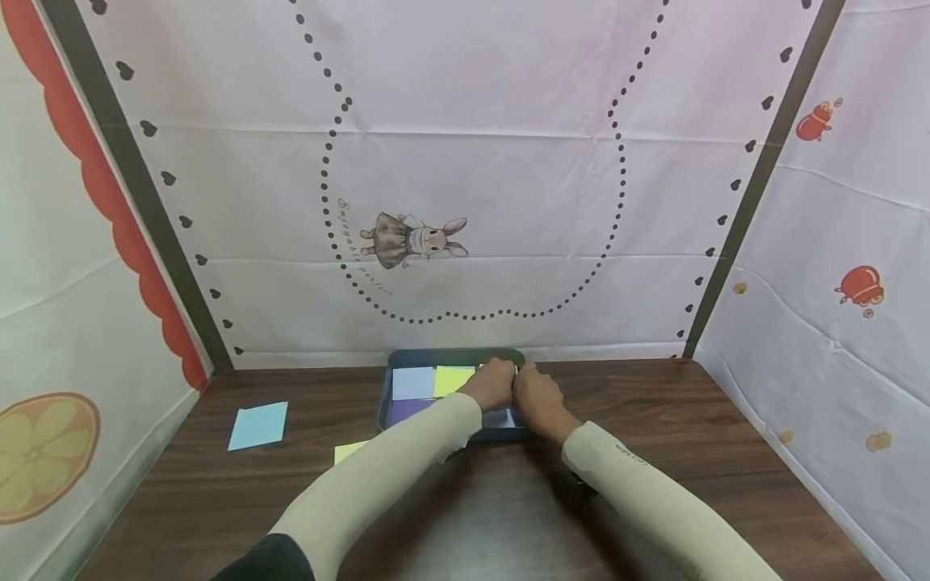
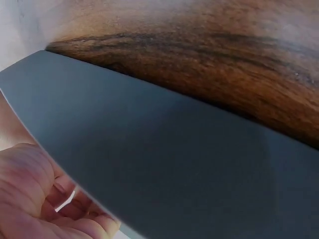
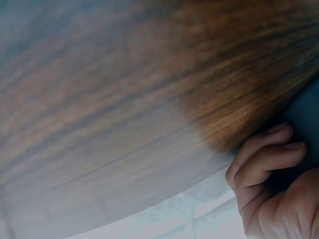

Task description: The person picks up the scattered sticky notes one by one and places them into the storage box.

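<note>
A dark blue-grey tray lies at the table's far edge, with square paper notes inside: a pale blue note, a yellow note and a purple note. Over its right part, my left hand reaches in with bent fingers; the left wrist view shows this hand behind the tray wall. Close beside it, my right hand is at the tray's right edge. Its curled fingers appear against the dark tray in the right wrist view. What either hand's fingertips hold is hidden.
On the wooden table, a light blue note lies to the left. A yellow note lies nearer, partly covered by the left sleeve. A white printed cloth hangs right behind the table.
</note>
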The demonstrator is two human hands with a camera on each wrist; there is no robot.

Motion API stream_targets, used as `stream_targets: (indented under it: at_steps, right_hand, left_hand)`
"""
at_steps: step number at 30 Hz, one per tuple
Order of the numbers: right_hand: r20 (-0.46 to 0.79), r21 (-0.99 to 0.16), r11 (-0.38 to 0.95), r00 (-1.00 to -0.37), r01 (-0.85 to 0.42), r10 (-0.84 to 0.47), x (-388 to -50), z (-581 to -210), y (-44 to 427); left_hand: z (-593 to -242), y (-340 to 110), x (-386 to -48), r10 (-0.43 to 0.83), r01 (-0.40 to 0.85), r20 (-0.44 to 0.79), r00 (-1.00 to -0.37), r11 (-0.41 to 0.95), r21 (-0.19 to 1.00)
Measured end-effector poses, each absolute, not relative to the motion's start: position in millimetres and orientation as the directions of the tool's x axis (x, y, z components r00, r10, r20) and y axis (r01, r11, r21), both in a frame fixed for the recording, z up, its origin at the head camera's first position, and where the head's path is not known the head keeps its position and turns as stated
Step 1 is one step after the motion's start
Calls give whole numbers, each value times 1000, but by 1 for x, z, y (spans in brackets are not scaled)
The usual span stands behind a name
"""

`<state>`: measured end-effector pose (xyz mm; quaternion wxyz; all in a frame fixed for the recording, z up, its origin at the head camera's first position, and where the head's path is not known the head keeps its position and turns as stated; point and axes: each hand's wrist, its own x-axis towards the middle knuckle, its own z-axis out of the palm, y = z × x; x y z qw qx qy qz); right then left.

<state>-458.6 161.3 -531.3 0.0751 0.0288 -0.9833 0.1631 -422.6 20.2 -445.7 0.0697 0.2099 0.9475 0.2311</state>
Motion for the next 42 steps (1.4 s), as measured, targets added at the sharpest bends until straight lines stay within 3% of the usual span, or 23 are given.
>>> stream_targets:
  at_steps: [7, 15, 20, 24, 28, 34, 39, 42]
  right_hand:
    - [130, -303, 950, -991, -77, -39, -462, -530, 162]
    - [122, -267, 960, -991, -88, -57, -466, -535, 163]
    - [163, -239, 963, -983, -122, -84, -465, -538, 164]
    - [175, -189, 972, -979, -138, -105, -464, -536, 164]
    - [150, -165, 978, -984, -124, -99, -459, -531, 160]
    - [112, -273, 959, -993, -77, -48, -450, -519, 155]
    - [102, -263, 962, -993, -79, -54, -451, -521, 156]
    - [124, -239, 965, -989, -103, -75, -457, -527, 158]
  left_hand:
    - [-498, 16, -474, 469, 422, -8, -883, 803, 421]
    - [-486, 11, -464, 475, 416, -54, -878, 815, 403]
    - [-483, 1, -460, 487, 449, 0, -873, 806, 386]
    - [-496, -14, -479, 545, 515, 37, -837, 765, 387]
    - [-470, -30, -461, 548, 526, 48, -835, 770, 360]
    - [-400, -52, -395, 523, 480, 15, -852, 770, 419]
    - [-412, -81, -407, 557, 541, 81, -827, 748, 385]
    - [-407, -93, -402, 533, 520, 75, -843, 768, 374]
